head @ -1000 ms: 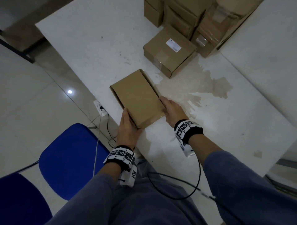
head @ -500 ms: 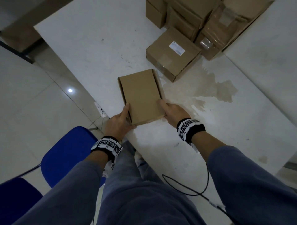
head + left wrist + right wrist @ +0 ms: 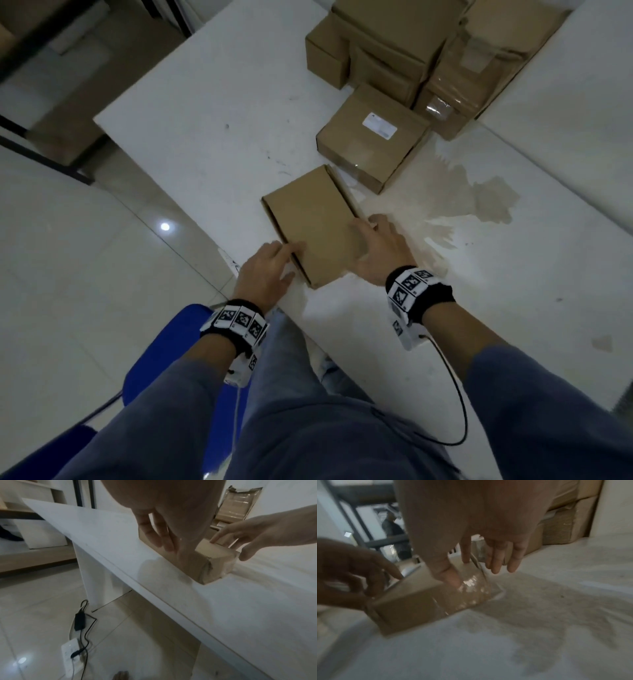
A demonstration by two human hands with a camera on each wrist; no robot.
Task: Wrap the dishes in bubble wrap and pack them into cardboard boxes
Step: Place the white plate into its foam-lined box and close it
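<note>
A closed plain cardboard box lies flat on the white table, a little in from its near-left edge. My left hand touches the box's near-left side with straight fingers. My right hand rests on the top at the near-right edge, thumb and index finger on the cardboard, the other fingers hanging past the side. Clear tape shines on the box's near end. No dishes or bubble wrap show.
A labelled box sits just beyond, touching a stack of larger boxes at the table's far end. A brown stain marks the table to the right. Blue chair and power strip lie at the left.
The box has slid away from the table's near edge and farther onto the table. Both hands have loosened from gripping its near corners to lying lightly on it.
</note>
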